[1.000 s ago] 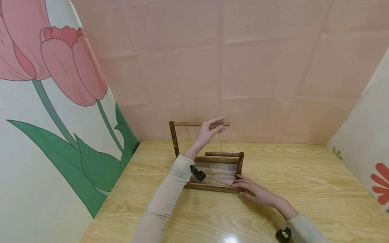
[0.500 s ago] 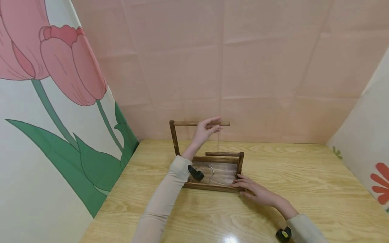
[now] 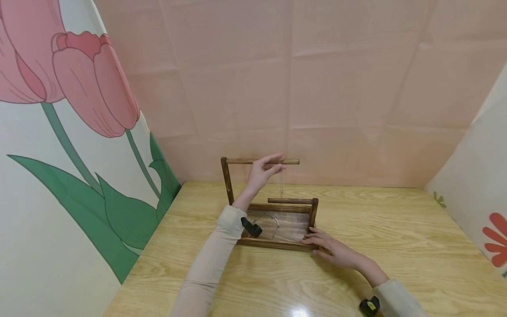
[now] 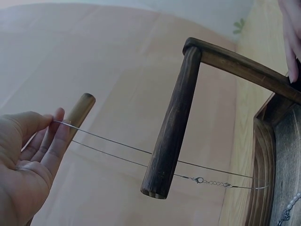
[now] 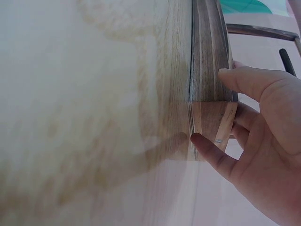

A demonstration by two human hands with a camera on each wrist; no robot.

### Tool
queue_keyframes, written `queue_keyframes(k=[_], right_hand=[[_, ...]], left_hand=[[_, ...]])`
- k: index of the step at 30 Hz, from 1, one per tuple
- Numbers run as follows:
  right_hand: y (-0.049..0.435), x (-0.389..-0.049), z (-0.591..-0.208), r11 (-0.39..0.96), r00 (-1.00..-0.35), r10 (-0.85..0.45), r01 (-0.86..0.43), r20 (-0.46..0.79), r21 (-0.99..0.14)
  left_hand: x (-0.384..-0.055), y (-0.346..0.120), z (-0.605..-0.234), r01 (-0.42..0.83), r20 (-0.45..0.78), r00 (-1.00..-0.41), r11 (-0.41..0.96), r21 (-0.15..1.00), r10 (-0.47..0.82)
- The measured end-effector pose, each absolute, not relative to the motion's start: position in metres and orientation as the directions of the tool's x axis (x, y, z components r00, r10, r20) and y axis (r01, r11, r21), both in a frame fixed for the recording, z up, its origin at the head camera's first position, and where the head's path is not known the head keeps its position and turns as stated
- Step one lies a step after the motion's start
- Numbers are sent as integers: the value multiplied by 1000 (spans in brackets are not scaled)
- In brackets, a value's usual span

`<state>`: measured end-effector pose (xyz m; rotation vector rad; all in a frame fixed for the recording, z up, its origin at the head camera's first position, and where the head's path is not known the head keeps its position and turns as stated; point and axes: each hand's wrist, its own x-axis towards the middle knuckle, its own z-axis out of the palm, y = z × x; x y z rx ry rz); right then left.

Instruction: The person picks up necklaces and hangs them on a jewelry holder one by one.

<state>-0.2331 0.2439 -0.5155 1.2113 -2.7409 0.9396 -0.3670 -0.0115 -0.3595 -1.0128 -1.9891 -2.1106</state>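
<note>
A dark-stained wooden jewelry stand (image 3: 277, 245) has a shallow tray and two open-ended bars at different heights. At the higher bar (image 3: 292, 161), my left hand (image 3: 262, 172) pinches a thin silver necklace (image 4: 199, 180) between thumb and fingertip. Its two strands hang down past the lower bar (image 3: 291, 201), and its lobster clasp and extender chain show in the left wrist view. My right hand (image 3: 336, 254) holds the tray's front right corner, with fingers over the rim and against the outer wood.
A beaded bracelet (image 3: 276, 220) lies in the tray. The stand sits on a light wood-grain table (image 3: 368, 220). Behind it hangs a pinkish backdrop (image 3: 336, 88), with a tulip-printed panel (image 3: 95, 88) at the left.
My left hand has shifted left along the higher bar, and the hanging necklace has moved left with it. The right hand stays at the tray corner.
</note>
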Motion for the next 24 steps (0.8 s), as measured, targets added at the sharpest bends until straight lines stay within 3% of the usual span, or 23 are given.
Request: queue_keyframes(k=[24], right_hand=[[239,-228,-518,517,-693,-671,-692,263,-503]], left_hand=[[-348,-34,-350,454,485,-781,-176,874,394]])
